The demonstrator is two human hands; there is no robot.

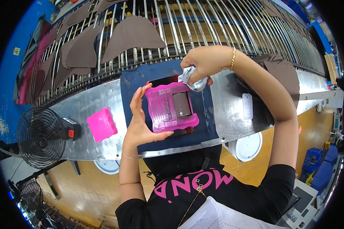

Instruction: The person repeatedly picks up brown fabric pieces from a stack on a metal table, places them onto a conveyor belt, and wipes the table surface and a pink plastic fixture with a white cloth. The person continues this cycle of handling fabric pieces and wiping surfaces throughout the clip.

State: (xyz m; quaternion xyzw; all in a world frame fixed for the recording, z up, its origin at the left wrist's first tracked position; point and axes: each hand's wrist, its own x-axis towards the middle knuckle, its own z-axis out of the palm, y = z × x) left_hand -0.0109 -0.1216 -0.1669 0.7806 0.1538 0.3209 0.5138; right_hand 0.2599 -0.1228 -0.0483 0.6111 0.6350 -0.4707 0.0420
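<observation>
The steel bench [95, 110] runs across the view below a rod conveyor [202, 26] carrying brown cut pieces [135, 34]. A dark blue mat [141, 82] lies on the bench at centre. On the mat sits the pink jig [171, 108], a translucent moulded plastic tray with a brown insert [182, 104] seated in its recess. The jig appears rigid, light and smooth-walled, so it may slip; its outer flanges look the safest hold, clear of the insert. The left hand [139, 120] braces it from 9 o'clock, fingers spread along the left edge, thumb under the lower rim. The right hand [202, 63] is at the jig's 1 o'clock, fingers pressed together around a crumpled white rag [193, 79], soft and easily compressed, touching the jig's top right corner. A second pink block [101, 124] lies well apart at 9 o'clock, beside a black fan [40, 137].
</observation>
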